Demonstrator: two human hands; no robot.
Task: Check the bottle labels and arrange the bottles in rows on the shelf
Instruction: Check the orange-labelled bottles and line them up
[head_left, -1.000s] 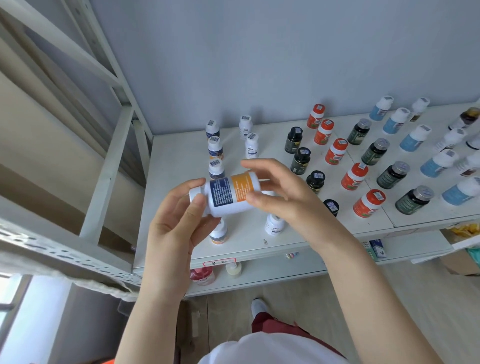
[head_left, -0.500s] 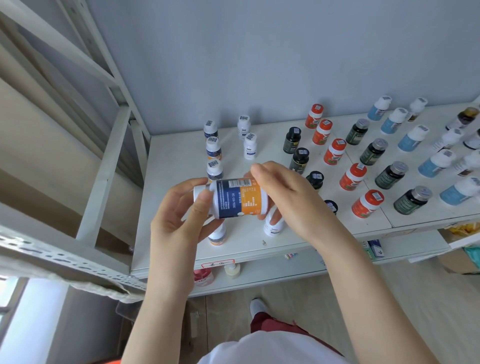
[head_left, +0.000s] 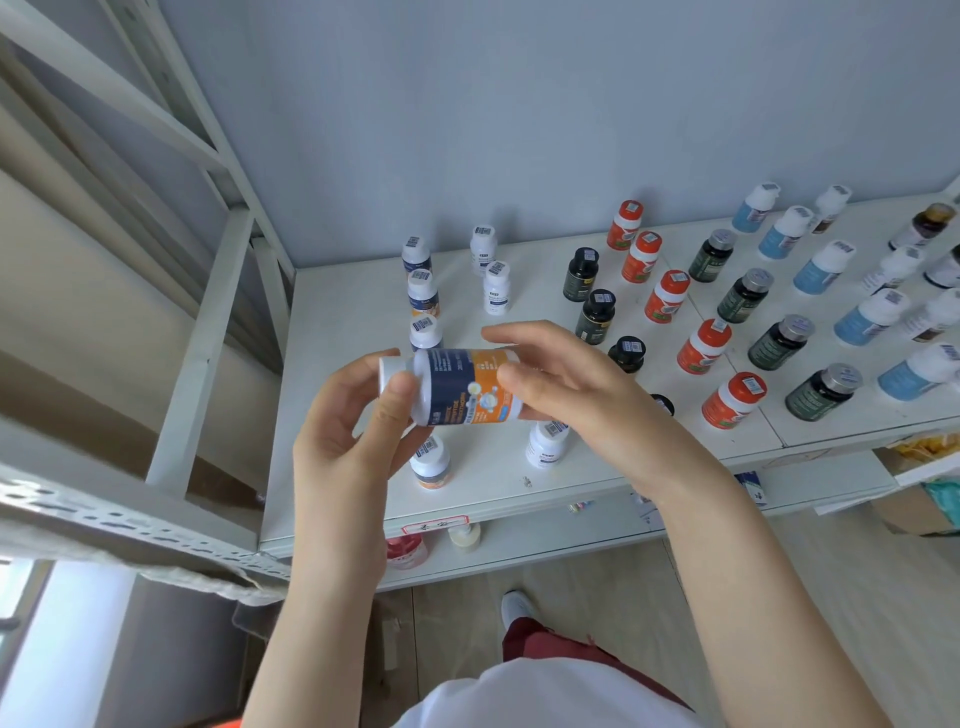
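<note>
pale blue wall (head_left: 519, 130), beige plank floor (head_left: 883, 597).

A blue-grey wall (head_left: 519, 104) rises behind. On the lower board (head_left: 550, 538) a red jar (head_left: 405, 552) and a cream jar (head_left: 464, 538) stand near each other. A cardboard box (head_left: 906, 514) sits at far right. A white shoe (head_left: 517, 605) rests on the tan floor (head_left: 613, 587), beside red trousers (head_left: 540, 644).

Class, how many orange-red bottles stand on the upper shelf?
5 orange-red bottles in one diagonal row: rearmost, second, third, fourth, frontmost. None seems hidden.
</note>
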